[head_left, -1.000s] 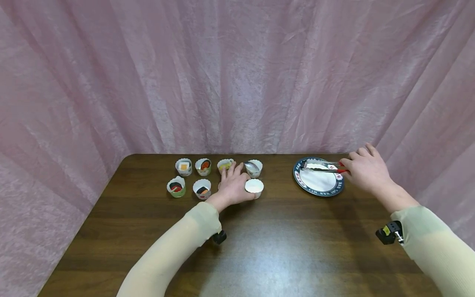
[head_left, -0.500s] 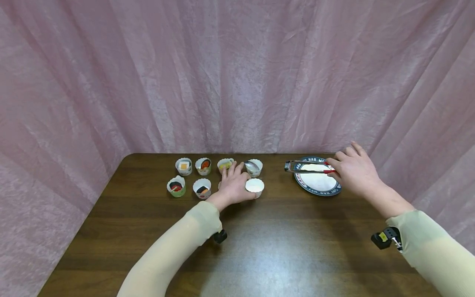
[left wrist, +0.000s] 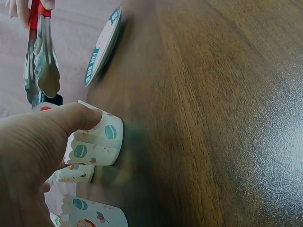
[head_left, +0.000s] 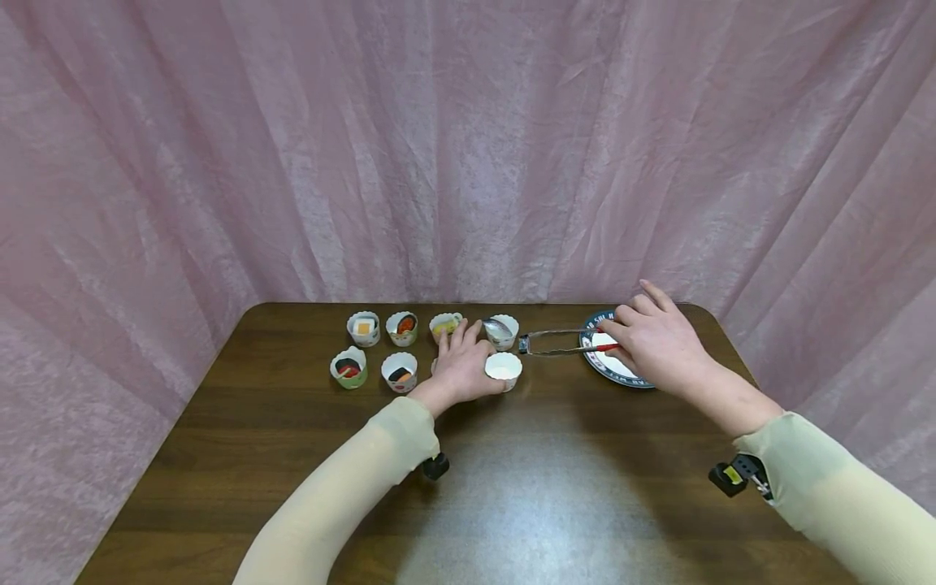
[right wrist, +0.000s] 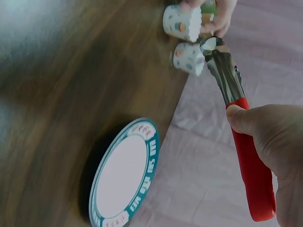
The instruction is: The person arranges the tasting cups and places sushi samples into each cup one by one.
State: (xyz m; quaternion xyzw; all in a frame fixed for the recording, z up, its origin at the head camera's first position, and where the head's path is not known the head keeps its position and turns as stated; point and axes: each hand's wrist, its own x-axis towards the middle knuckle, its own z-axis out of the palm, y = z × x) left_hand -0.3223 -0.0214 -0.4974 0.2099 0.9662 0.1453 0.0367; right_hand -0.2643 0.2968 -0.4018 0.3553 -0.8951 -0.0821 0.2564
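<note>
My left hand (head_left: 462,367) holds a white paper baking cup (head_left: 503,367) with a scalloped rim; in the left wrist view the thumb lies on the cup's (left wrist: 106,135) printed side. My right hand (head_left: 654,341) grips metal tongs (head_left: 559,343) by red handles (right wrist: 248,161). Their tips point left, just right of the held cup and the back cup. A small dark and pale piece (left wrist: 47,102) shows at the tips, partly hidden by my left hand. Behind the held cup, another cup (head_left: 503,335) has a shiny spoon-like metal piece (head_left: 497,327) in it.
Several more baking cups stand to the left, including one with red and black pieces (head_left: 348,370) and one with a white-and-orange piece (head_left: 363,327). A blue-rimmed plate (head_left: 595,361) lies beneath my right hand. A pink curtain (head_left: 468,162) hangs behind the wooden table.
My right hand has carried the tongs left from over the plate to near the held cup. My left hand has stayed on its cup.
</note>
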